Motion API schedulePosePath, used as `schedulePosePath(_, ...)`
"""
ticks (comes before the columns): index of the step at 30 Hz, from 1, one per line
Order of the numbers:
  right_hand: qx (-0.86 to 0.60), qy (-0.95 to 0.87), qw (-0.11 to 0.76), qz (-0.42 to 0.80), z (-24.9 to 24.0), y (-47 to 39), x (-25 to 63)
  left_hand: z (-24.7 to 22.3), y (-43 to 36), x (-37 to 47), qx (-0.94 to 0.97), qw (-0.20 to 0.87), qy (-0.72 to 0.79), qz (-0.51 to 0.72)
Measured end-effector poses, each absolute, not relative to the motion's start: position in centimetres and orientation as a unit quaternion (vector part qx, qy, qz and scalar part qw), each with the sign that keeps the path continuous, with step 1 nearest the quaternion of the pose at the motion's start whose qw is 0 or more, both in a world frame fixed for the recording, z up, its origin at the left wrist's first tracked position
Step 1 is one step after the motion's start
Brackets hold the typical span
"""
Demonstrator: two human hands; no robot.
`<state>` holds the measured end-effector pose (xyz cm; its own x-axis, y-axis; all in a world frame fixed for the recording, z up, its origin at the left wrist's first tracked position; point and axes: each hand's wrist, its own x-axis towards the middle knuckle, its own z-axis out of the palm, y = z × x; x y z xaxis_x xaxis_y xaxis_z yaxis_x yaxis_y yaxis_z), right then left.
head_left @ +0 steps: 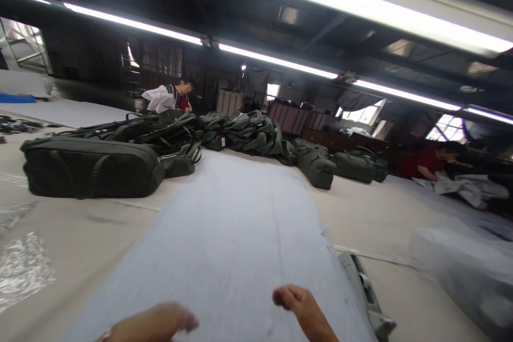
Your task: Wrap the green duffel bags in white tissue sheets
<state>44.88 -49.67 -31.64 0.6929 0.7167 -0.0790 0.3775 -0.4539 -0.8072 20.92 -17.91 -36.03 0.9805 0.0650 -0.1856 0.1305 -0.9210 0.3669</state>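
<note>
My left hand [158, 321], smeared by motion, is over the lower left part of a long pale blue sheet [240, 224]; its fingers are blurred. My right hand [296, 302] is above the same sheet to the right, with its fingers curled in; whatever they may hold is hidden. The sheet runs away from me across the table toward a heap of dark green bags [248, 131]. Beside the sheet's right edge lies a grey tool or dispenser [366, 294].
A full dark green bag [92, 168] stands at the left, and others [315, 163] stand right of the heap. Clear plastic lies at the left [26, 264] and right [468, 272]. One person [176, 97] is behind the heap, another [425, 163] at the far right.
</note>
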Motion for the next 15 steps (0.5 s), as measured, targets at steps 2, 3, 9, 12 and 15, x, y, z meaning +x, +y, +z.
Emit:
schedulePosePath(2,-0.841,-0.261,0.446,0.158,-30.9,-48.4,49.2,-33.1,-18.0,27.0,0.97,0.234,0.005,-0.069)
schedulePosePath(3,-0.851,-0.235,0.452,0.13,-30.9,-47.7,51.7,-32.1,-18.3,30.3,0.97,0.24,-0.005,-0.045)
schedulePosePath(9,-0.913,-0.235,0.332,-0.019,-36.0,-45.0,65.4,-34.4,-20.1,48.4,0.984,0.176,0.041,0.012)
schedulePosePath(12,-0.945,-0.244,0.209,-0.05,-40.7,-44.9,69.9,-38.3,-19.6,53.3,0.984,0.164,0.064,0.014)
schedulePosePath(15,-0.96,-0.255,0.115,-0.01,-45.7,-45.1,72.5,-41.5,-18.4,54.8,0.982,0.168,0.082,-0.018)
